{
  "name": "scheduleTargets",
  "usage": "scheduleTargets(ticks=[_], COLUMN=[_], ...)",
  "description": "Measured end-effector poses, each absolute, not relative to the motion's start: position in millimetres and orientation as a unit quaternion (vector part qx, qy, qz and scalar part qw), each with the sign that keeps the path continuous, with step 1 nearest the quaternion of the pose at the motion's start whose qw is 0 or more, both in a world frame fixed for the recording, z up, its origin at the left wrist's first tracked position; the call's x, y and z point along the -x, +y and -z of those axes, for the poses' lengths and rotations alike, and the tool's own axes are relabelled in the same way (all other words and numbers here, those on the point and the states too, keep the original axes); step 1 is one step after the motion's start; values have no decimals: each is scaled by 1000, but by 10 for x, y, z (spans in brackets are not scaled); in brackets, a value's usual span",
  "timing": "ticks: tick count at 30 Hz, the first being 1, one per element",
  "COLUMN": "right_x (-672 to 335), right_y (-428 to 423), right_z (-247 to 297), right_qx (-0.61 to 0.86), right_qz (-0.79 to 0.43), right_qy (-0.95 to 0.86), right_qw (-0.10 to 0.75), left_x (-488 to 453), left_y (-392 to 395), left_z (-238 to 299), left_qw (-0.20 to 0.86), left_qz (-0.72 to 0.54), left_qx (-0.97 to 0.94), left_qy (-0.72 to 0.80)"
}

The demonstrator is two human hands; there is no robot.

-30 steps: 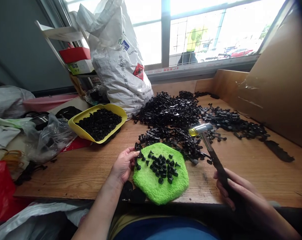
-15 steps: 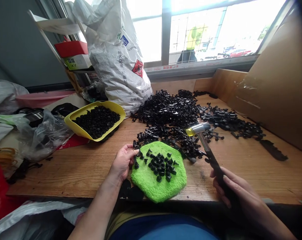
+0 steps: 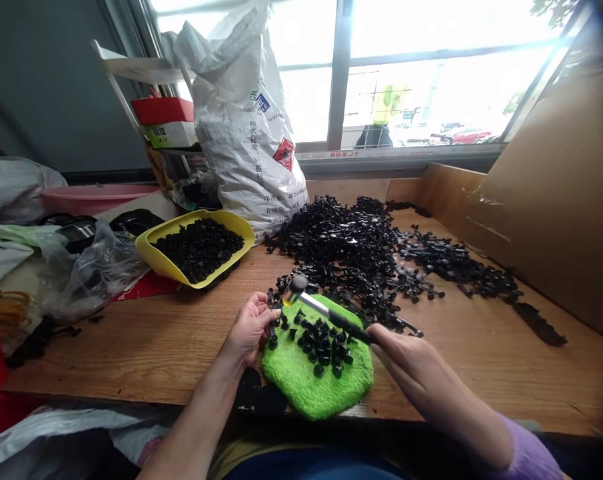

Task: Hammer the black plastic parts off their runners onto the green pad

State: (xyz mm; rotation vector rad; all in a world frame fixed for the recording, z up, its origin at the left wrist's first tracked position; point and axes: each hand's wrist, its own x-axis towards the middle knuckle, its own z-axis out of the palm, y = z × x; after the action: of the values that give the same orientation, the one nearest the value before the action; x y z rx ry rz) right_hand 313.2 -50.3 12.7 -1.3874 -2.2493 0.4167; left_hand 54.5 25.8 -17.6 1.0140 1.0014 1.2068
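Observation:
My left hand (image 3: 250, 329) pinches a strip of black plastic parts (image 3: 274, 323) at the left edge of a bright green cloth pad (image 3: 311, 380). Several loose black studs (image 3: 324, 343) lie on the pad. My right hand (image 3: 401, 350) grips the black handle of a small hammer (image 3: 315, 307). The hammer's head is over the strip by my left fingers.
A large heap of black plastic sprues (image 3: 356, 243) covers the wooden table (image 3: 146, 340) behind the pad. A yellow tray (image 3: 201, 248) of black studs stands at left, a white sack (image 3: 246, 127) behind it. Plastic bags lie at far left, a cardboard wall (image 3: 561, 200) at right.
My right hand has swung the hammer from the right side leftward and down, so its head is now at the strip by my left fingers. My left hand has stayed put.

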Motion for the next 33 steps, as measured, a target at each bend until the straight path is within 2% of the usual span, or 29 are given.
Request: scheduleTargets(ticks=[3, 7, 11, 16, 20, 24, 33], right_x=[-3126, -3132, -3106, -3057, -3144, -3318, -3449], right_y=[-519, -523, -512, -456, -463, -531, -619], right_z=[-144, -141, -183, -206, -196, -129, 57], right_qx=[506, 518, 513, 524, 527, 530, 557], right_qz=[-146, -122, -131, -88, -109, -161, -213], right_qy=[-812, -834, -824, -838, -823, -794, -761], right_qw=[250, 147, 200, 121, 181, 250, 257], left_x=[-550, -558, -550, -526, -476, -409, -471], left_y=[258, 268, 282, 314, 314, 266, 281], left_z=[171, 152, 158, 218, 236, 167, 27], left_qw=[608, 598, 605, 574, 579, 630, 641], left_qz=[-523, -533, -527, -520, -510, -486, -438], left_qx=[-432, -432, -431, -452, -439, -409, -414], left_qy=[414, 415, 413, 442, 460, 447, 475])
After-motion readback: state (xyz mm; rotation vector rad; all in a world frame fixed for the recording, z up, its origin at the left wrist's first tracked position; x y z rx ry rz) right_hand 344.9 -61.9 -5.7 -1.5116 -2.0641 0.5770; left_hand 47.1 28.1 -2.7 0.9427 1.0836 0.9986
